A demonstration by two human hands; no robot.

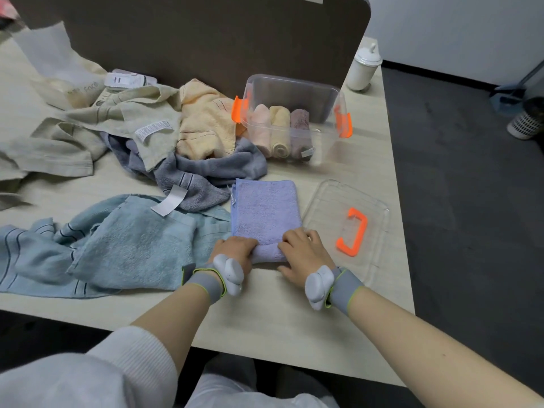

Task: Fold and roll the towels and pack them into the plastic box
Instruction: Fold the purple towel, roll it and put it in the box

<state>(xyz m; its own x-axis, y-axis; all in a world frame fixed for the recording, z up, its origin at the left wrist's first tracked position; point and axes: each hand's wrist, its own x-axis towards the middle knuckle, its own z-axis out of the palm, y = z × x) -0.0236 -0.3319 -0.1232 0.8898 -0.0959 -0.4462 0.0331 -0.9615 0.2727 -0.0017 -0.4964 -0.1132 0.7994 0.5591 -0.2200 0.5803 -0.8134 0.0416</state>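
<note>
Head view: lavender towel [266,210] is laid folded at frame centre; its near rolled edge is gripped by left hand [235,250] and right hand [304,251]. Plastic box [294,113] is seen above.

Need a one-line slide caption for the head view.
Both hands, left hand and right hand, start rolling a folded lavender towel; plastic box holds three rolls.

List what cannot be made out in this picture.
Head view only:
- Lilac towel: its near rolled edge, hidden under the left hand and right hand.
- Box: the far ends of its three rolls, blurred by the clear wall.
- Labels: print too small.
- Blue towel: cut off by the left edge.
</note>
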